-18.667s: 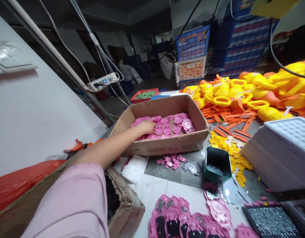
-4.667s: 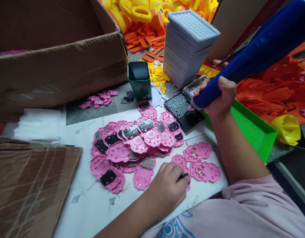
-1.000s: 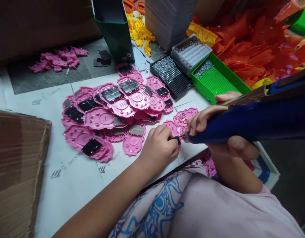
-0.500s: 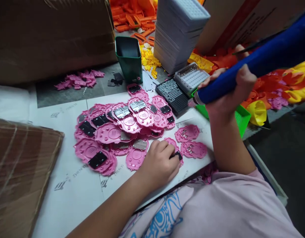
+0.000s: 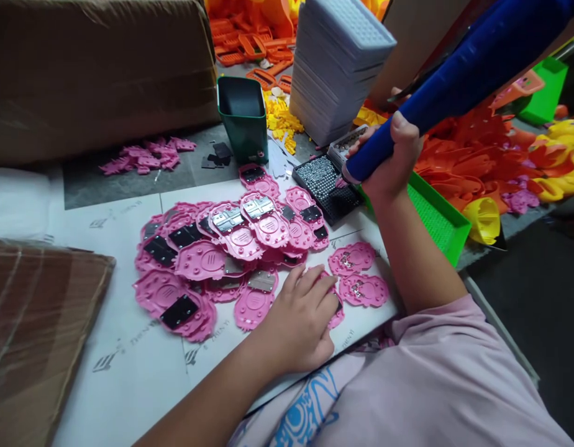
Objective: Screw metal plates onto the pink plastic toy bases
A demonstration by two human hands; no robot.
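Observation:
My left hand (image 5: 299, 323) lies palm down on the white board (image 5: 142, 372), its fingers stretched out over a pink plastic shell (image 5: 336, 315) with a black plate, which it partly covers. My right hand (image 5: 394, 152) is closed around a blue electric screwdriver (image 5: 422, 105). The driver's tip points down at the screws in a black screw tray (image 5: 331, 202). To the right of my left hand lie two pink shells, a nearer one (image 5: 373, 292) and a farther one (image 5: 352, 256), with small metal parts in them. A heap of pink shells (image 5: 198, 259) with black or silvery plates spreads to the left.
Behind the heap stand a dark green bin (image 5: 243, 130) and a tall stack of pale trays (image 5: 336, 74). Cardboard boxes (image 5: 35, 329) flank the left side. Beyond my right forearm are a green tray (image 5: 438, 217), orange parts (image 5: 455, 167) and a yellow cup-like part (image 5: 483, 220).
My right hand has moved left with the screwdriver, bringing its tip over the black screw tray. The fingers of my left hand have straightened out over the pink shell.

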